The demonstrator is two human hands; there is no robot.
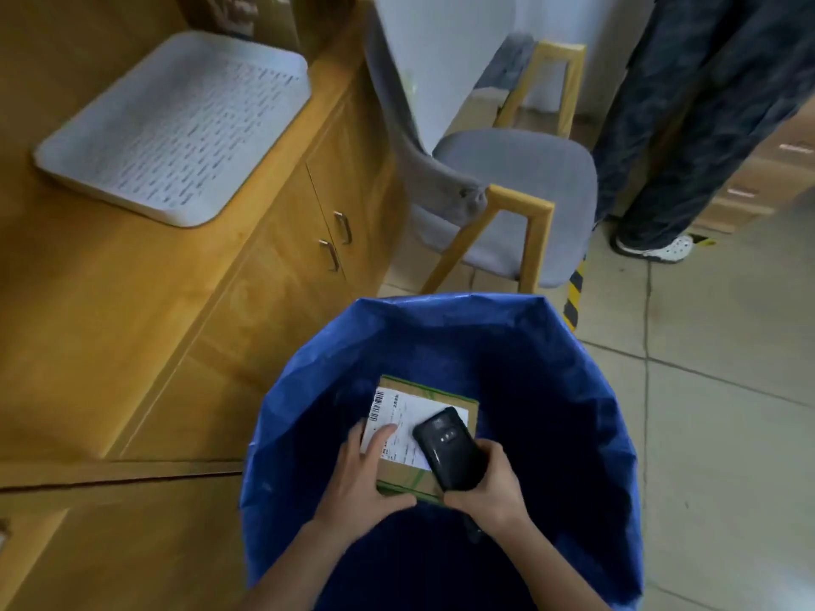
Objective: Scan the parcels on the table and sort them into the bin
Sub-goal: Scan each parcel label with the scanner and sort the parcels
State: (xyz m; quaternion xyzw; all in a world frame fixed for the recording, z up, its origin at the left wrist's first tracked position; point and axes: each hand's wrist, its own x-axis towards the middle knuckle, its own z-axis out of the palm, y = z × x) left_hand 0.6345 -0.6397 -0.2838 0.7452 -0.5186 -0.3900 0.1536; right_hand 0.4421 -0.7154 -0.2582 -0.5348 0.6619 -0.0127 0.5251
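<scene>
Over the open blue bin (551, 390), near and centre, the left hand (366, 474) grips a cardboard parcel (410, 416) by its near left edge, fingers laid across its white label. The right hand (489, 482) is wrapped around a black scanner (447, 447) over the parcel's right side. A white tray (176, 125) sits on the wooden table (88, 280), far left

Parcel (441, 396) sits inside the bin's (595, 390) blue-lined mouth, label (408, 416) up. My left hand (366, 474) holds its left corner, fingers flat on the label, thumb along the near edge. My right hand (489, 482) grips the black scanner (450, 447), tilted over the parcel's right side. Left of bin: wooden table (110, 324), grey tray (176, 125) on it. Beyond bin: grey chair (516, 169). Beyond-right: someone's legs (688, 125).
</scene>
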